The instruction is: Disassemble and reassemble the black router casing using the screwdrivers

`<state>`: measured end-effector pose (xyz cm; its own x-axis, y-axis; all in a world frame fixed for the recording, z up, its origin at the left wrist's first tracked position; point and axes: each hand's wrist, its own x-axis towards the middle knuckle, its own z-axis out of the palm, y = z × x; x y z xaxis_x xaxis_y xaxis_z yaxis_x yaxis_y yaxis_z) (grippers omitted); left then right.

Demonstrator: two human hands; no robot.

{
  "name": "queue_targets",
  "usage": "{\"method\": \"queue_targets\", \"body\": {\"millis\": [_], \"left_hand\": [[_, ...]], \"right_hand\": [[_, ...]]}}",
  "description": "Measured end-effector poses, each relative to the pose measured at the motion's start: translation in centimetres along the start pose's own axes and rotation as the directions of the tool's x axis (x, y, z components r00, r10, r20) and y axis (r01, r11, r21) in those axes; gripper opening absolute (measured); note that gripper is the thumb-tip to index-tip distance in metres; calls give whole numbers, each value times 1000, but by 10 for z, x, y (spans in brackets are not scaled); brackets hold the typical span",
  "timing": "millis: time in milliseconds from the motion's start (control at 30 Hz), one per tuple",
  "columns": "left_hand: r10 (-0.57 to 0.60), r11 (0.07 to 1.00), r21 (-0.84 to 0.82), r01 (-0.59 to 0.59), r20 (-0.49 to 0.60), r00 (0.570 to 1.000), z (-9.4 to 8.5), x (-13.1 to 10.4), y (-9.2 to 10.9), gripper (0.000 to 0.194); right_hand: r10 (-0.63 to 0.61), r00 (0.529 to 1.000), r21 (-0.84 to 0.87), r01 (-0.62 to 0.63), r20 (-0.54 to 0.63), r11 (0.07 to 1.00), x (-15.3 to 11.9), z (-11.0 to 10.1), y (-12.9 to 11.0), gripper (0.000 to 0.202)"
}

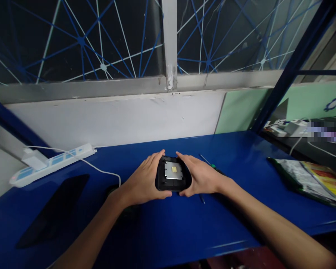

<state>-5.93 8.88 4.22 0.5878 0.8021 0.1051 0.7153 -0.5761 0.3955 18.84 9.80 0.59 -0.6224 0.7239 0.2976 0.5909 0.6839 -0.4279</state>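
Note:
Between my two hands is a black device shell (pixel 160 182), its open side toward the camera, with a silver metal plate (pixel 170 175) and a small yellowish square inside. My left hand (pixel 147 179) wraps round its left side, fingers on the far edge and thumb at the near edge. The right side is gripped by my right hand (pixel 198 175) in the same way. A thin screwdriver (pixel 206 160) with a green part lies beyond my right hand and is partly hidden by it. Under my left wrist sits a dark item that I cannot make out.
At the left lie a white power strip (pixel 58 162) with a plug and cable, and a dark flat panel (pixel 56 209). A colourful packet (pixel 316 179) rests at the right of the blue table (pixel 168 235). Windows and a wall stand behind.

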Motion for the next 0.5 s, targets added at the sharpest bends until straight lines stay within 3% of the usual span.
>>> {"method": "queue_targets", "body": {"millis": [500], "left_hand": [[76, 997, -16, -78, -93, 993, 5, -5, -21, 112]], "right_hand": [[-19, 999, -19, 18, -37, 1000, -2, -4, -9, 127]]}}
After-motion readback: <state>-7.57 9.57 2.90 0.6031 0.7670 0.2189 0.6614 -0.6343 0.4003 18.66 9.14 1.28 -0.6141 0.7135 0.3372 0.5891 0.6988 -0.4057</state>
